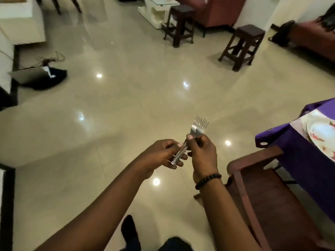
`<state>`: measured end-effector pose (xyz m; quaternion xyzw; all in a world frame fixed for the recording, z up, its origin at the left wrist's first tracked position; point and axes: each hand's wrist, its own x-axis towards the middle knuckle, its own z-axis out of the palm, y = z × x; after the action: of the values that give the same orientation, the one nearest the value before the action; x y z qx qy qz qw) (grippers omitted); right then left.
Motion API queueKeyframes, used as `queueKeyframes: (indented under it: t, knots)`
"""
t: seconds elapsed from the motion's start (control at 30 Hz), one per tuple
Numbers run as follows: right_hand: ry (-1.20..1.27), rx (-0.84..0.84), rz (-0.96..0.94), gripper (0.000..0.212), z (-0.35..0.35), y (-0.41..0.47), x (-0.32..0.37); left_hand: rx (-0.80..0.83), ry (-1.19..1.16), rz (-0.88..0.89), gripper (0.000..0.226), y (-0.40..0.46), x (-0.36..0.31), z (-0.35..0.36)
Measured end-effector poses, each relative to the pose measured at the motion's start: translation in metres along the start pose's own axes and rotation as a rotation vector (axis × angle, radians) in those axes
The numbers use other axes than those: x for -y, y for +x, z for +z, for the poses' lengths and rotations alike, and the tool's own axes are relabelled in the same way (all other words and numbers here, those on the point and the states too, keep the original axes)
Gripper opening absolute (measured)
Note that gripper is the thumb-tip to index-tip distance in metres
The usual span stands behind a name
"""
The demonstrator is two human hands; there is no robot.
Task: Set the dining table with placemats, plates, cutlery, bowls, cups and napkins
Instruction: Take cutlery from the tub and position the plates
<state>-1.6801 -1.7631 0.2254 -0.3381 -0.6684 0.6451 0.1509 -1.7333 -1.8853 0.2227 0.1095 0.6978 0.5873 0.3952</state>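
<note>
Glossy cream floor [126, 105] spreads beneath me; my left hand [163, 154] grips the forks' [197, 126] handles, my right hand [204, 153] pinches their necks, well left of the purple-draped counter [282, 140] with its plate [320, 131].

Bright silver steel forks [196, 130] at centre, plain, no pattern. Black round-bead bracelet [208, 181] on wrist of right hand [203, 156], approx 5 o'clock from forks.

Glossy cream tiled floor [126, 98], plain w/ white light spots. Deep purple tablecloth [297, 142] at 3 o'clock; on it a pale lilac-and-white placemat [299, 127], pattern too blurred to tell. White round plate [320, 133] on placemat, rim w/ red-pink floral print.

Reddish-brown wooden chair [268, 192] at 4 o'clock. Two dark brown wooden stools [243, 46] at 1 o'clock. Dusty-red sofa [213, 13] at 12–1 o'clock. Black cloth bag [47, 80] w/ grey laptop [29, 75] at 10 o'clock.
</note>
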Motion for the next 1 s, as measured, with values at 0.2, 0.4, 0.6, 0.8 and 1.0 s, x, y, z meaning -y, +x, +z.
queueKeyframes:
  t: [0.2, 0.4, 0.6, 0.8, 1.0]
  knots:
    - [-0.002, -0.077, 0.054, 0.017, 0.029, 0.077, 0.019, 0.035, 0.068, 0.059, 0.036, 0.105, -0.054, -0.038]
    - [-0.018, 0.021, -0.018, 0.027, 0.022, 0.168, 0.029, 0.190, 0.024, 0.128, 0.033, 0.212, -0.092, -0.014]
    - [0.126, -0.109, 0.080, 0.014, -0.014, 0.269, 0.048, 0.280, 0.052, 0.125, 0.033, 0.326, -0.141, 0.020]
    - [0.209, -0.447, 0.136, 0.013, -0.076, 0.356, 0.055, 0.424, 0.108, 0.069, 0.032, 0.424, -0.183, 0.100]
    - [0.158, -0.802, 0.172, 0.016, -0.143, 0.437, 0.047, 0.568, 0.108, -0.039, 0.030, 0.519, -0.206, 0.182]
